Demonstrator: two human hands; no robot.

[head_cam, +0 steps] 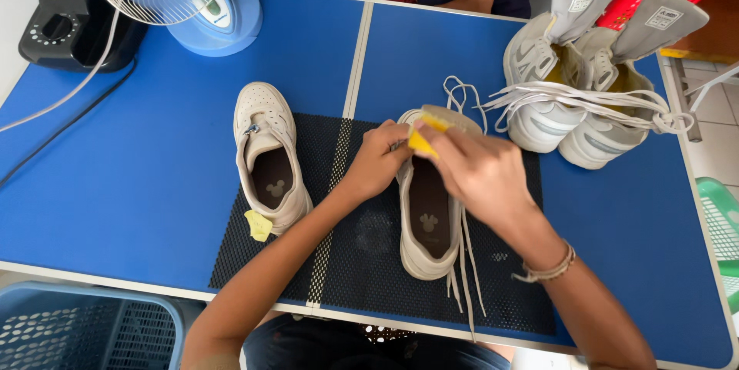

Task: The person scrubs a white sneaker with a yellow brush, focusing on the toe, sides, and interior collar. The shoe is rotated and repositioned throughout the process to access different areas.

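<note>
While the left hand steadies the shoe, the right hand's closed grip presses a yellow sponge onto it.

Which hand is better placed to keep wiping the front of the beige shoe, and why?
Probably the right hand: it already holds the yellow sponge against the front of the beige shoe. The left hand grips the shoe's side, steadying it.
</note>
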